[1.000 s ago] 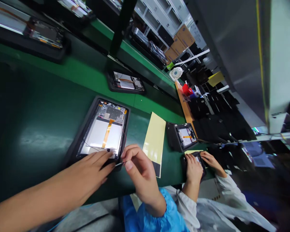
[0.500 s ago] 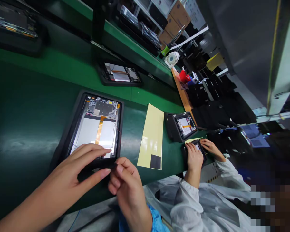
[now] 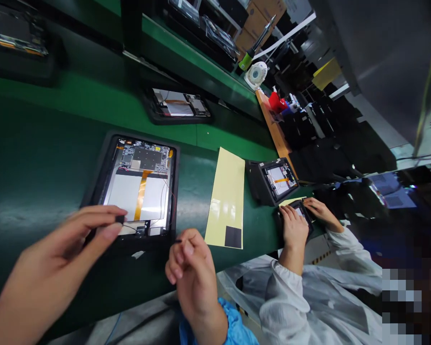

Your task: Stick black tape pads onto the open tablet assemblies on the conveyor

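The open black rectangular tablet [image 3: 158,194], with a grey-and-silver circuit board [image 3: 148,158] at its far end and an orange ribbon cable [image 3: 141,196] down its pale inner panel, lay on the dark green tabletop [image 3: 50,172], left of the yellow rectangular sheet [image 3: 225,196]. The left hand [image 3: 62,254] pinched a small black piece [image 3: 119,219] over its near-left corner, while the right hand [image 3: 194,268], fingers curled, pinched a tiny dark item [image 3: 178,241]. Compared with the earlier frame, the hands had separated, exposing the near edge.
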The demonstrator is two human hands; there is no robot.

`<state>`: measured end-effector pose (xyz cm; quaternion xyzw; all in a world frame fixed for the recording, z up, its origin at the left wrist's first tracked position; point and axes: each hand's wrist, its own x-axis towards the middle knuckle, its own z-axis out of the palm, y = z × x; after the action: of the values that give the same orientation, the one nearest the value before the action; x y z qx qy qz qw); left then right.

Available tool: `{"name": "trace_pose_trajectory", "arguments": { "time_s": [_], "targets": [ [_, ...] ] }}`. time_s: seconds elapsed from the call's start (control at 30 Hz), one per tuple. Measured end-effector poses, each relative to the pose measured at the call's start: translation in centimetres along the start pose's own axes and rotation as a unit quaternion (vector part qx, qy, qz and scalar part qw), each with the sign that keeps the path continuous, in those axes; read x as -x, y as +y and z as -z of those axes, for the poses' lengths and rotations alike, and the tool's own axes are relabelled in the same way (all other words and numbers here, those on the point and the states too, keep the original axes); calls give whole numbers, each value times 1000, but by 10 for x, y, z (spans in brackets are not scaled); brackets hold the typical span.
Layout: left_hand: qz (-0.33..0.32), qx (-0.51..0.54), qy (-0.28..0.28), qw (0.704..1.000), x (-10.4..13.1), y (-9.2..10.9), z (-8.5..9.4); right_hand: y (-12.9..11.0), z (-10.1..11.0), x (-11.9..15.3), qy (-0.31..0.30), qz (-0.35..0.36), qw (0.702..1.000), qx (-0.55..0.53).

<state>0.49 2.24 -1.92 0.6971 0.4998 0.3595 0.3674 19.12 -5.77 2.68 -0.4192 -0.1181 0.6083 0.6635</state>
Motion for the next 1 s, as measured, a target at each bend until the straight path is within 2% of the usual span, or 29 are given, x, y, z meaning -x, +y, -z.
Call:
{"name": "trace_pose_trajectory", "arguments": {
  "time_s": [0.07,0.17,0.27,0.53,0.77,1.0],
  "targets": [
    [-83,-49,-21,995,5,-1,-4,-3,4,-1,-10,-6,1000,-14],
    [-233,-93,-17,968,7,5,-14,-2,10,-2,-22,2,1000,-5],
    [-290,-125,-12,949,6,10,-20,3,12,-1,-32,0,999,9],
    [-242,-134,-22,961,5,9,-30,10,9,1,-63,-55,996,-6],
    [-186,-137,-39,972,4,5,-31,28,5,6,-43,-96,994,-27],
    [-170,-135,-53,975,1,8,-28,32,3,8,9,-112,994,-13]
  ]
}}
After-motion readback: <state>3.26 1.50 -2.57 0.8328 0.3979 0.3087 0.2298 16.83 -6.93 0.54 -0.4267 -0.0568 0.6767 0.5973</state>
